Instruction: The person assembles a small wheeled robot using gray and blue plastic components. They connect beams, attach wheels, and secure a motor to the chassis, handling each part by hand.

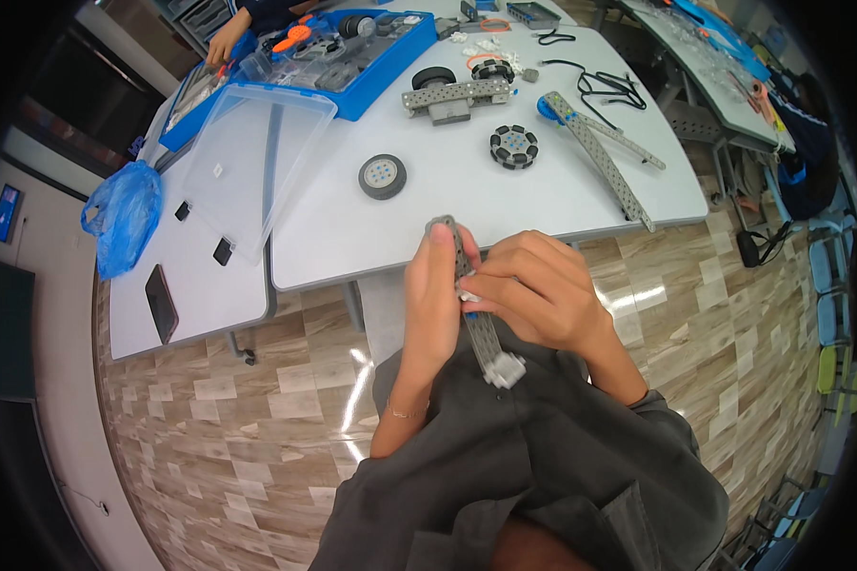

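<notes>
Above my lap, just off the table's front edge, my left hand [433, 290] is closed round the upper part of a grey perforated beam [483, 338]. A light grey block-like piece [505, 371] sits at the beam's lower end. My right hand [540, 290] pinches a small white piece [466, 296] against the middle of the beam, where a bit of blue also shows. Fingers hide how the white piece meets the beam. On the table ahead lie a grey-hubbed wheel [382, 177] and an omni wheel [514, 147].
A wheeled beam assembly [457, 95] and a hinged beam assembly [600, 152] lie on the white table [428, 238]. Behind are black cables [607, 90] and a blue parts box [371, 81], with another person's hand [227, 40] nearby. Leftward: a clear lid [243, 162], phone [162, 305], blue bag [129, 214].
</notes>
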`<action>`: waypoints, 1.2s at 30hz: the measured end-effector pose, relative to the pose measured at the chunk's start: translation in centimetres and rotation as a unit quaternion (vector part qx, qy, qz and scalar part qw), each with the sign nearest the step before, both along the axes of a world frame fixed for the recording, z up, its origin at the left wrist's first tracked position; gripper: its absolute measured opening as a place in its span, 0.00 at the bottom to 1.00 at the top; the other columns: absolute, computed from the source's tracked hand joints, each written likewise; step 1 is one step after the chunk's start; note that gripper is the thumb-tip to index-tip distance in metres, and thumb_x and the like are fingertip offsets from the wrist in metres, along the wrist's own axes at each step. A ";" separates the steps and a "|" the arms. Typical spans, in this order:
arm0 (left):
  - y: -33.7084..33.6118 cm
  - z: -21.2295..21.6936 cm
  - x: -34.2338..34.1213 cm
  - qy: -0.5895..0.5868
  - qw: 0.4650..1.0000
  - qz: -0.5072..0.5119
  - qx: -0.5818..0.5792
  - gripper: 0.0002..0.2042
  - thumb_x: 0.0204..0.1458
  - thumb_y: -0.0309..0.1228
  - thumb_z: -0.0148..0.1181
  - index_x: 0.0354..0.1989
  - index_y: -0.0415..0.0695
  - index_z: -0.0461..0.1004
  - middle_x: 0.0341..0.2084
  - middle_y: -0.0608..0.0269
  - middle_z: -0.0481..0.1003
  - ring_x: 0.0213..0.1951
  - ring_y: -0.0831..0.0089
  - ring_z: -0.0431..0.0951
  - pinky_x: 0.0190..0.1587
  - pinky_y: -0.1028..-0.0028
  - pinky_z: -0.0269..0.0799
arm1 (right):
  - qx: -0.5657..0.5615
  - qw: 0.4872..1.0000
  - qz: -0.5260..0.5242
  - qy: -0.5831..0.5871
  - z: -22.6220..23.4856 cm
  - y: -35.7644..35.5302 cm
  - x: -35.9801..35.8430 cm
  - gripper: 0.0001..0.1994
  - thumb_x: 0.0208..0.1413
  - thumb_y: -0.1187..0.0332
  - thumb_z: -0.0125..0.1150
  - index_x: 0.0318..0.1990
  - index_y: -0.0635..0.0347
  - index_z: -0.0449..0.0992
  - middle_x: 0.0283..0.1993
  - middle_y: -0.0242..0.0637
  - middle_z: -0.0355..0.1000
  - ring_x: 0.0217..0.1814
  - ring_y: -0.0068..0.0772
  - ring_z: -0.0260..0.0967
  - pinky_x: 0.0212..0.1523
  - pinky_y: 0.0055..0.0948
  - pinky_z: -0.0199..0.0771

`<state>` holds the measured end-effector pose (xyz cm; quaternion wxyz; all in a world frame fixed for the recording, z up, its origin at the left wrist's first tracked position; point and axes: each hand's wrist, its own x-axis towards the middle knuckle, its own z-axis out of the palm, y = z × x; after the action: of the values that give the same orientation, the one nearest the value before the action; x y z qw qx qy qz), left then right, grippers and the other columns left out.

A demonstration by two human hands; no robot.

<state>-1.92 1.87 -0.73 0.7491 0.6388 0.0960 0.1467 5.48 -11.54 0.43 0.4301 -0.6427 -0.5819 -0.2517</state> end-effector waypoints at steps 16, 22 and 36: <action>-1.7 -4.2 -2.2 0.010 0.997 0.053 -0.057 0.22 0.70 0.49 0.35 0.34 0.44 0.66 0.23 0.68 0.65 0.23 0.82 0.64 0.25 0.81 0.61 | -0.054 0.995 0.026 0.078 -2.5 0.3 -3.0 0.11 0.44 0.71 0.69 0.36 0.61 0.75 0.33 0.40 0.67 0.33 0.42 0.65 0.31 0.34 0.70; 0.3 -4.3 -2.7 0.047 0.946 0.011 -0.321 0.23 0.70 0.51 0.34 0.31 0.45 0.63 0.08 0.67 0.59 0.07 0.76 0.58 0.10 0.77 0.54 | 0.119 0.974 -0.029 0.193 2.4 -5.0 -2.1 0.12 0.44 0.77 0.67 0.38 0.63 0.76 0.30 0.38 0.69 0.30 0.38 0.66 0.32 0.29 0.66; -0.8 -5.4 -2.8 0.018 0.930 -0.083 -0.358 0.24 0.70 0.51 0.29 0.30 0.46 0.60 0.06 0.67 0.57 0.05 0.75 0.57 0.07 0.78 0.53 | 0.037 0.888 -0.076 0.452 0.2 1.9 20.4 0.18 0.60 0.63 0.62 0.52 0.67 0.76 0.25 0.29 0.73 0.22 0.14 0.65 0.24 0.18 0.61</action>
<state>-4.70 1.10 -6.15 0.9359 0.3361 0.1022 0.0279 25.88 -9.68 0.62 0.6492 -0.7132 -0.2641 0.0128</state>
